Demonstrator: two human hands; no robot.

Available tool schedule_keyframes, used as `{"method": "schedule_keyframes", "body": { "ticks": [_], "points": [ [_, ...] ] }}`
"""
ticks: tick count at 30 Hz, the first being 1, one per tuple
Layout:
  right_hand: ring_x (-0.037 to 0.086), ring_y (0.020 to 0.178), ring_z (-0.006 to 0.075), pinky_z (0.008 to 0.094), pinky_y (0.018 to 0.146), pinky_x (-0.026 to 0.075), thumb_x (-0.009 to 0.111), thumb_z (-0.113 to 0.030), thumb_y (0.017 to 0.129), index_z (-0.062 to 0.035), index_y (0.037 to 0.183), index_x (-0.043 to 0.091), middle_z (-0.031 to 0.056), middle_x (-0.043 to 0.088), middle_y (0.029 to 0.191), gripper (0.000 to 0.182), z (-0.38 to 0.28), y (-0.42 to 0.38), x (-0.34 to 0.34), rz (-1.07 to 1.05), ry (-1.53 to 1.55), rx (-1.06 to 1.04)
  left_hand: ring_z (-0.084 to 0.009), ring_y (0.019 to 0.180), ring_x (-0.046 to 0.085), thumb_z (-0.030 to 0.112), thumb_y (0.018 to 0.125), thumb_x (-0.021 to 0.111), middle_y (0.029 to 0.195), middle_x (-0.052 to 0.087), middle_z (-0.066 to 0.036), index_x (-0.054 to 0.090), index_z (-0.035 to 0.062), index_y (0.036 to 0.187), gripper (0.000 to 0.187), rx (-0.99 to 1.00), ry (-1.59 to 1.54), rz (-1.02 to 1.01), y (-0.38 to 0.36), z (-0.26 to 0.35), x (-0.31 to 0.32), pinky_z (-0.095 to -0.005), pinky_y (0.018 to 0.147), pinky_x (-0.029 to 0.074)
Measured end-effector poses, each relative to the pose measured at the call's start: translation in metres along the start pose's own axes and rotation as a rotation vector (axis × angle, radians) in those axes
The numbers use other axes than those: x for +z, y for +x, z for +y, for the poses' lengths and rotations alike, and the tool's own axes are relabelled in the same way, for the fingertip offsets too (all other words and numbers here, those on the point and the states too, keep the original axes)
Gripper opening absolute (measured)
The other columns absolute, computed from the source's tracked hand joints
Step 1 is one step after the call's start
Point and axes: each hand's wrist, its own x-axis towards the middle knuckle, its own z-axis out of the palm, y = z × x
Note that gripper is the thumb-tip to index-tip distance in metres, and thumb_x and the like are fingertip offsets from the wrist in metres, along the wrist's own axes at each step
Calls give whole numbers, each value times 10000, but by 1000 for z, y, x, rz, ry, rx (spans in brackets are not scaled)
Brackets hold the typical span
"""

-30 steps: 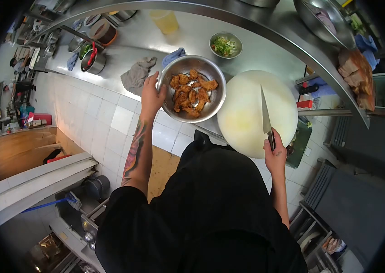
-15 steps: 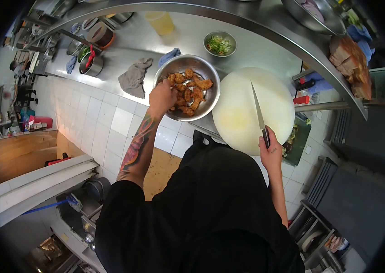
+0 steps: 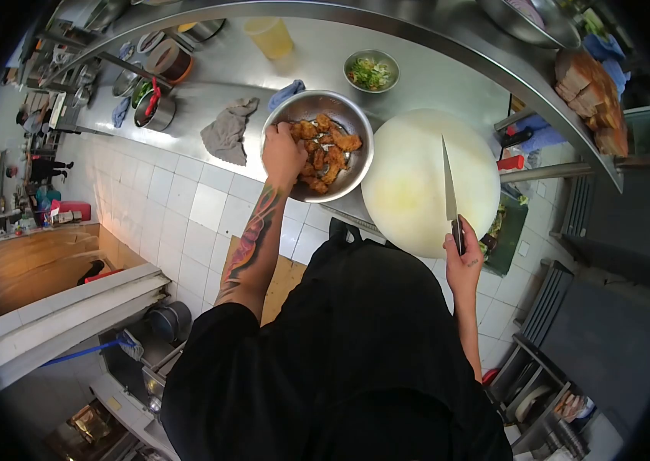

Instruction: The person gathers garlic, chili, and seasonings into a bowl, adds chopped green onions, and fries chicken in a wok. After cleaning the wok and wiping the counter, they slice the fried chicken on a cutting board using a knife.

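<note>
A steel bowl [image 3: 361, 165] of brown fried chicken pieces [image 3: 330, 157] stands on the counter. Inside its left part, my left hand [image 3: 284, 157] reaches down among the pieces with bent fingers; the fingertips are hidden, so what they pinch does not show. My right hand [image 3: 463, 253] is wrapped around the dark handle of a long kitchen knife [image 3: 448, 177]. The blade points away from me, over the right part of a round white cutting board [image 3: 398, 203] just right of the bowl.
Behind the board stands a small bowl of chopped greens [image 3: 371, 74]. A grey cloth [image 3: 229, 132] and a yellow container [image 3: 269, 38] are on the counter. A steel shelf [image 3: 448, 50] crosses overhead, with meat slabs [image 3: 592, 100] at its right. Other people [image 3: 41, 169] are far left.
My left hand has shifted slightly right and lower within the bowl's left side. My right hand and the knife have moved a little to the right, the blade turning more upright.
</note>
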Motion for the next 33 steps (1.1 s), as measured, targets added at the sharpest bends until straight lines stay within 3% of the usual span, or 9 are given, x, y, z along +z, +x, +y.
{"method": "schedule_keyframes", "body": {
  "ticks": [7,11,13,16,21,23,25,30,33],
  "points": [
    [599,921,94,240,840,477,618,-102,936,22,1366,527,78,676,1056,457,-9,-4,0,-5,-55,12,-328,896,662,112,807,720,990,653,-139,585,78,1140,361,171,-49,-3,3,-10,-3,-426,759,537],
    [637,824,141,289,760,504,615,-133,940,-6,1351,544,103,700,953,436,-11,-6,-9,4,-189,-17,-223,758,686,122,855,696,872,709,-101,636,54,1026,194,50,-525,25,-5,14,-23,-316,688,541],
    [677,789,193,324,732,519,612,-153,941,-14,1333,555,139,711,920,419,-11,-9,-20,39,-256,-66,-116,771,652,60,900,671,882,692,-79,610,8,1085,202,61,-1021,-188,-24,44,-12,-265,700,535],
    [646,824,462,471,702,523,607,-218,929,-37,1240,575,271,664,866,362,-28,-1,-28,-68,-522,-19,-151,750,672,70,897,675,856,685,-101,632,-3,1009,140,278,-930,-387,-68,125,17,-299,642,547],
    [654,758,436,509,698,502,583,-206,929,-34,1218,561,237,677,802,337,-52,-2,-38,-110,-741,-88,-224,706,673,118,872,698,849,665,-142,665,4,935,134,429,-673,-421,-95,161,52,-336,630,544],
    [655,751,433,512,699,500,576,-202,932,-26,1211,556,236,677,792,331,-49,-2,-39,-136,-789,-75,-351,751,643,111,867,668,856,634,-164,669,6,915,116,474,-527,-273,-98,156,44,-411,678,523],
    [657,752,435,514,703,504,570,-184,934,-1,1198,550,243,674,783,322,-43,0,-37,-166,-834,-68,-269,710,640,125,874,690,937,625,-146,669,14,1007,175,493,-494,-262,-100,144,43,-358,615,532],
    [656,729,432,511,667,508,574,-164,932,11,1195,546,241,670,769,316,-66,-12,-36,-162,-769,-164,-349,1058,582,95,843,697,1161,574,-153,620,37,1113,287,709,-607,-209,-105,133,35,-410,858,508],
    [656,705,425,505,642,510,579,-154,930,10,1196,547,239,669,771,314,-78,-26,-38,-197,-769,-175,-364,1080,571,62,812,705,1170,578,-148,624,44,1091,291,707,-637,-232,-110,140,30,-423,930,473]
  ]
}}
